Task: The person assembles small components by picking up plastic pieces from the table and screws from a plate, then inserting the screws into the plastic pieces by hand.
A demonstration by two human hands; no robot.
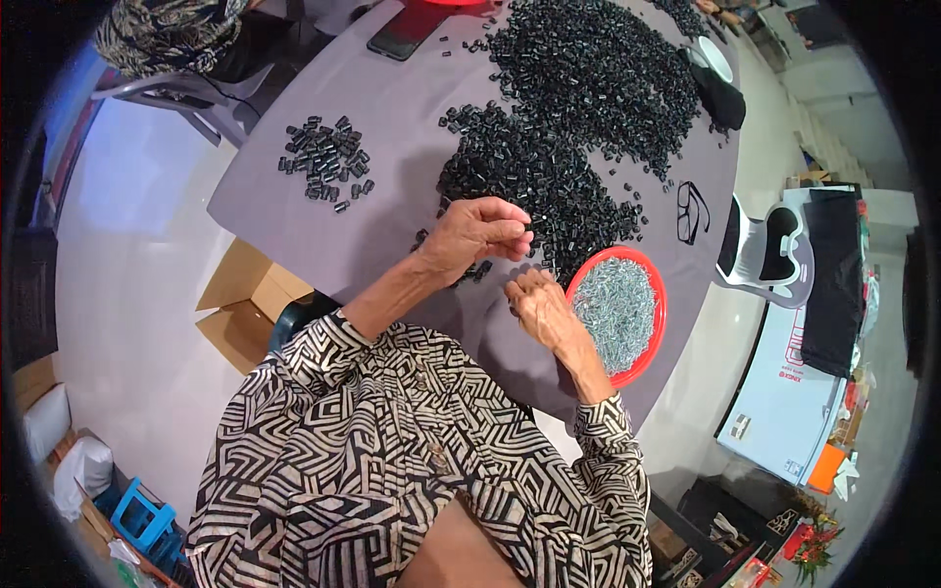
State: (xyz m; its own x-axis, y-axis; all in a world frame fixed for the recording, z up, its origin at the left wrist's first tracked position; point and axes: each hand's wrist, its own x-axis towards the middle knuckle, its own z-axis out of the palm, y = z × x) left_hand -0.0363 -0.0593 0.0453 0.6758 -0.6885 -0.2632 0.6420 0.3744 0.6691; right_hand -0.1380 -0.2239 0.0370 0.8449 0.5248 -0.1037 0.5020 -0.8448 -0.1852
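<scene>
My left hand (478, 237) is raised over the near edge of a large heap of small black pieces (534, 176). Its thumb and fingers pinch what seems to be one such black piece, mostly covered by the fingertips. Just below and to the right, my right hand (542, 306) is closed with its fingers curled inward; whatever they hold is hidden. Beside that hand stands a round red tray (661, 304) filled with thin, shiny silver metal pins (613, 309). A smaller group of black pieces (325, 160) lies apart on the left of the table.
The grey-covered table (392, 127) also bears a phone (410, 34) at the far left and eyeglasses (691, 213) at the right. An open cardboard box (250, 304) sits below the left edge. A white chair (769, 250) stands at the right. Another person's patterned clothing (172, 34) shows at upper left.
</scene>
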